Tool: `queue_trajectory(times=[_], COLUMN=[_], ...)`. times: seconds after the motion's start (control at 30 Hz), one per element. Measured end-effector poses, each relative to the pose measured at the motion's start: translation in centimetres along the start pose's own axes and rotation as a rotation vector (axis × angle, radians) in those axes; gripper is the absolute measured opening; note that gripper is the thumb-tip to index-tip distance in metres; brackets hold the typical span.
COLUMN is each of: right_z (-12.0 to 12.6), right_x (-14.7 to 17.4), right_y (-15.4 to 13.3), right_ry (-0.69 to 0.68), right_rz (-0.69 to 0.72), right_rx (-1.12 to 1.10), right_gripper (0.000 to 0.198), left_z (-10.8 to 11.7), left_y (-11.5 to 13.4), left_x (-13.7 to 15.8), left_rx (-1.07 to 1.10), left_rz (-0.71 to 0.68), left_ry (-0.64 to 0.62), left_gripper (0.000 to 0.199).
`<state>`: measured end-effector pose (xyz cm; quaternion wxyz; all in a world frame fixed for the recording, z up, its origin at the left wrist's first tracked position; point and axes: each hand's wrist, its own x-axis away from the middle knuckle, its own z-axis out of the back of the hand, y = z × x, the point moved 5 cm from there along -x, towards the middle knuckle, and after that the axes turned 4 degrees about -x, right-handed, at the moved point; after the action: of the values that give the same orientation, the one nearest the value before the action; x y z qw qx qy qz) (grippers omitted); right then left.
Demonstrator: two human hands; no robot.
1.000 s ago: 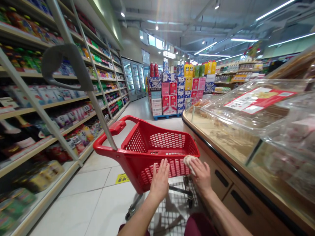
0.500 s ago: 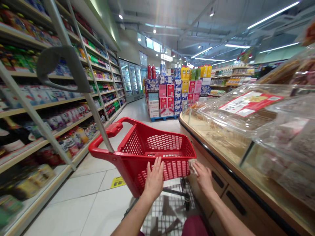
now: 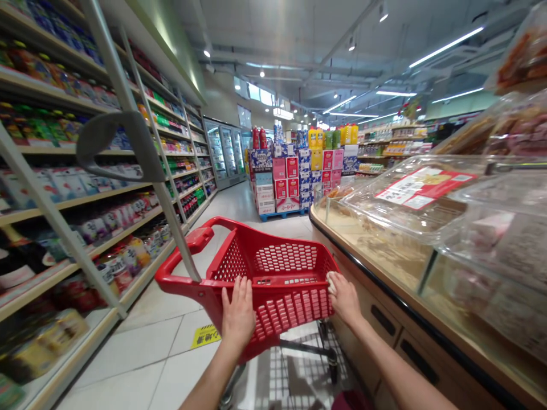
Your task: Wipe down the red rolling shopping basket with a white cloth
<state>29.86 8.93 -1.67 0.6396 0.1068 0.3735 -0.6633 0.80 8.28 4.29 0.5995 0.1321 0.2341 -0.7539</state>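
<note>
The left hand [image 3: 239, 312] lay unclenched against the red cart [image 3: 273, 290], while the right hand [image 3: 344, 299] grasped a pale cloth [image 3: 330, 281] at the cart's front corner.

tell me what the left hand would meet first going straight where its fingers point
Probably the near side of the red perforated plastic shopping cart: the left hand overlaps its rim in the picture, though any gap in depth is unclear.
</note>
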Motion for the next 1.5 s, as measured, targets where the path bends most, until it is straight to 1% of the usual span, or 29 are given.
queue_trajectory(times=[0.1, 0.23, 0.3, 0.33, 0.4, 0.47, 0.53, 0.57, 0.67, 0.73, 0.8, 0.9, 0.93, 0.97, 1.0, 1.07, 1.17, 1.2, 1.23, 1.3, 1.4, 1.43, 1.5], right_z=[-0.9, -0.3, 0.1, 0.1, -0.5, -1.3, -1.8, -1.8, -1.6, -1.6, -1.7, -1.3, -0.9, -0.3, 0.2, 1.3, 2.0, 2.0, 1.7, 1.0, 0.0, 0.0, 0.3], right_x=[0.2, 0.0, -0.2, -0.2, -0.2, -0.1, -0.1, -0.3, -0.7, -0.7, -0.3, 0.6, 0.6, 0.4, 0.1, -0.8, -1.6, -1.5, -1.4, -0.8, 0.1, 0.2, 0.4], right_y=[-0.9, 1.0, 1.6, 1.3, -0.4, -2.8, -4.3, -4.4, -3.0, -2.9, -4.6, -8.9, -9.8, -10.2, -9.9, -7.8, -3.2, -2.2, -1.8, -2.3, -3.6, -3.5, -2.0], right_ry=[0.029, -0.016, 0.005, 0.018, 0.02, -0.011, -0.043, -0.06, -0.137, -0.184, -0.171, -0.071, -0.029, 0.002, 0.019, -0.006, -0.11, -0.134, -0.153, -0.167, -0.202, -0.225, -0.279], right_rz=[0.006, 0.015, -0.004, -0.004, 0.042, 0.154, 0.218, 0.208, 0.085, 0.067, 0.127, 0.261, 0.27, 0.25, 0.205, 0.08, -0.118, -0.153, -0.154, -0.076, 0.1, 0.134, 0.17], right_rx=[0.045, 0.018, 0.015, 0.015, -0.001, -0.043, -0.076, -0.078, -0.068, -0.085, -0.117, -0.178, -0.203, -0.227, -0.245, -0.235, -0.054, 0.001, 0.029, 0.015, -0.054, -0.079, -0.124], right_gripper=[0.044, 0.029, 0.029, 0.031, 0.034, 0.04, 0.047, 0.05, 0.052, 0.051, 0.05, 0.048, 0.045, 0.041, 0.038, 0.035, 0.03, 0.028, 0.027, 0.029, 0.051, 0.053, 0.048], left_z=[-0.2, -0.1, 0.0, 0.0, 0.2, 0.3, 0.3, 0.3, 0.3, 0.3, 0.3, 0.3, 0.3, 0.3, 0.2, 0.2, 0.2, 0.2, 0.2, 0.2, 0.1, 0.0, -0.2], left_y=[0.1, 0.1, 0.2, 0.3, 0.4, 0.4, 0.3, 0.2, 0.0, 0.1, 0.2, 0.3, 0.3, 0.3, 0.2, 0.1, 0.3, 0.4, 0.6, 0.9, 0.9, 0.8, 0.6], left_x=[0.2, 0.4, 0.5, 0.5, 0.6, 0.7, 0.8, 0.8, 0.9, 0.9, 0.9, 1.0, 1.0, 1.0, 1.1, 1.3, 1.4, 1.4, 1.4, 1.3, 1.1, 1.0, 0.9], left_rx=[-0.014, -0.017, -0.012, -0.01, -0.008, -0.005, 0.006, 0.014, 0.038, 0.045, 0.042, 0.035, 0.037, 0.04, 0.044, 0.051, 0.051, 0.049, 0.045, 0.033, 0.006, 0.001, -0.003], left_rz=[0.004, -0.017, -0.011, -0.001, 0.016, 0.017, 0.009, 0.006, 0.007, 0.024, 0.051, 0.065, 0.057, 0.047, 0.039, 0.032, 0.042, 0.044, 0.046, 0.046, 0.044, 0.037, 0.018], left_ry=[0.021, 0.039, 0.04, 0.04, 0.041, 0.048, 0.053, 0.054, 0.047, 0.035, 0.024, 0.011, 0.004, -0.002, -0.008, -0.014, 0.001, 0.009, 0.017, 0.026, 0.02, 0.013, -0.001], left_gripper=[0.057, 0.058, 0.058, 0.058, 0.057, 0.057, 0.056, 0.056, 0.056, 0.056, 0.056, 0.056, 0.057, 0.057, 0.057, 0.058, 0.058, 0.057, 0.057, 0.057, 0.057, 0.058, 0.06])
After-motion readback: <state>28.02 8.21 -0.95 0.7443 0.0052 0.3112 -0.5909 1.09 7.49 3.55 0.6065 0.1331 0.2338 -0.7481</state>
